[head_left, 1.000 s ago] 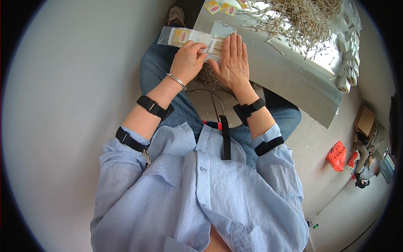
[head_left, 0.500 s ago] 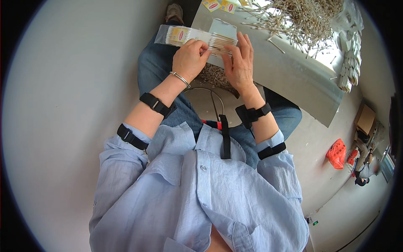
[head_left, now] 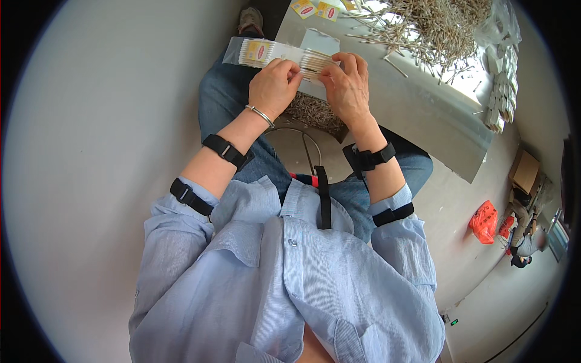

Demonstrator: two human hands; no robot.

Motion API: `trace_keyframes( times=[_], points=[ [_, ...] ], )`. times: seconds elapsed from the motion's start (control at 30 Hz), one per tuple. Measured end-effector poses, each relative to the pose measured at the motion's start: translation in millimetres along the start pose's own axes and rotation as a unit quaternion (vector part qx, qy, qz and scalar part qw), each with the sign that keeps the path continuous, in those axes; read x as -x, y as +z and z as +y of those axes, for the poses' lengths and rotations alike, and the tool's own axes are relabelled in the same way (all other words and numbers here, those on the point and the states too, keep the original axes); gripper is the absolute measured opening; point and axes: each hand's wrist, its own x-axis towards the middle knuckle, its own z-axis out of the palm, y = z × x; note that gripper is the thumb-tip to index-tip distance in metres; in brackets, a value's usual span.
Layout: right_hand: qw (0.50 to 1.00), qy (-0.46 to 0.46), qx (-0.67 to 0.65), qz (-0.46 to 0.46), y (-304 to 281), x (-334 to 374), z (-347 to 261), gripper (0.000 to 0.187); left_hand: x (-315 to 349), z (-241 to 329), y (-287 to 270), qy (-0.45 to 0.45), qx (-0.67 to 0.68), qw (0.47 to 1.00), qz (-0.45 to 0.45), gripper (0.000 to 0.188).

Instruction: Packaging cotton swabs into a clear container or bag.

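**Both hands closed on a packet of swabs at the table edge**

Since half a second ago we see the packet swing from a slant to lie almost level, its labelled end now out at 10 o'clock, and the two hands have drawn closer together over its middle.

Our left hand [head_left: 273, 86] is curled, fingers pinched on the clear plastic packet [head_left: 266, 53] of cotton swabs, with a thin metal bracelet [head_left: 260, 115] on the wrist. Our right hand [head_left: 346, 85] sits just beside it at 3 o'clock, thumb and fingertips clamped on the bundle of swab sticks [head_left: 316, 59] at the packet's open end. The two hands nearly touch. The packet is held above the lap, at 12 o'clock from the chest, against the near edge of the grey table [head_left: 423, 121].

On the table, at 1 o'clock, lies a large loose heap of swabs [head_left: 433, 24]. Small yellow labels [head_left: 316, 9] lie at its far edge. A dark tray of swabs [head_left: 315, 114] rests on the lap under the hands.

Black straps [head_left: 225, 150] wrap both forearms. On the floor at 4 o'clock sits an orange bag [head_left: 484, 221].
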Motion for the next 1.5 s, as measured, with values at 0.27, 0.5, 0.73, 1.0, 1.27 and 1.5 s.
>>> trace_keyframes(
  times=[0.27, 0.5, 0.73, 1.0, 1.27, 1.5],
  points=[
    [0.998, -0.028, 0.025, -0.060, -4, -9, 0, 0.014, 0, -1, 2, 0.001, 0.010, 1.000, 0.012, 0.016],
    [1.000, -0.019, 0.005, 0.005, -13, -6, 0, 0.013, -4, -1, -2, -0.042, 0.061, 0.997, -0.009, 0.025],
    [0.987, 0.024, -0.149, 0.055, -38, -4, -15, 0.008, -12, 30, -23, -0.114, 0.597, 0.791, -0.070, 0.034],
    [0.948, 0.099, -0.301, 0.027, -69, 6, -40, 0.007, -6, 55, -39, -0.097, 0.693, 0.704, -0.127, 0.027],
    [0.829, 0.158, -0.536, -0.023, -74, 20, -46, 0.017, 1, 66, -41, -0.059, 0.690, 0.708, -0.136, 0.023],
    [0.686, 0.209, -0.694, -0.059, -77, 25, -52, 0.019, 6, 72, -39, -0.047, 0.723, 0.676, -0.135, 0.027]
  ],
)
